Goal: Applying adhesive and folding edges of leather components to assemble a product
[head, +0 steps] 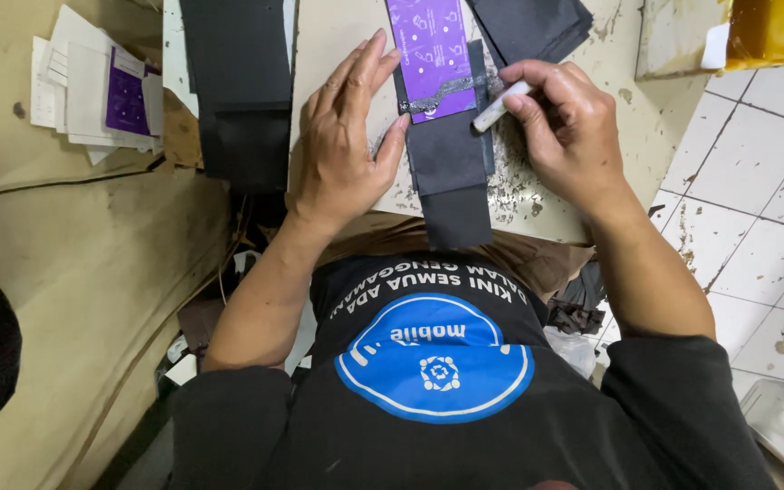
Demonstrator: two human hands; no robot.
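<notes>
While left hand (342, 136) pins dark strip (451, 172) | long axis toward viewer | right hand (564, 127) holds marker (501, 106)

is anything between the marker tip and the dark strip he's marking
Nothing visible. The right hand holds the white marker with its tip at the dark strip, beside the purple card; the left hand presses alongside.

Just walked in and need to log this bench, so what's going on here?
A person's left hand lies flat on the worn, stained work board, steadying a dark grey fabric strip. A purple printed card lies on the strip's far end. The right hand holds a white pen-like marker, its tip at the strip's edge beside a silvery line. More dark strips lie stacked to the left.
</notes>
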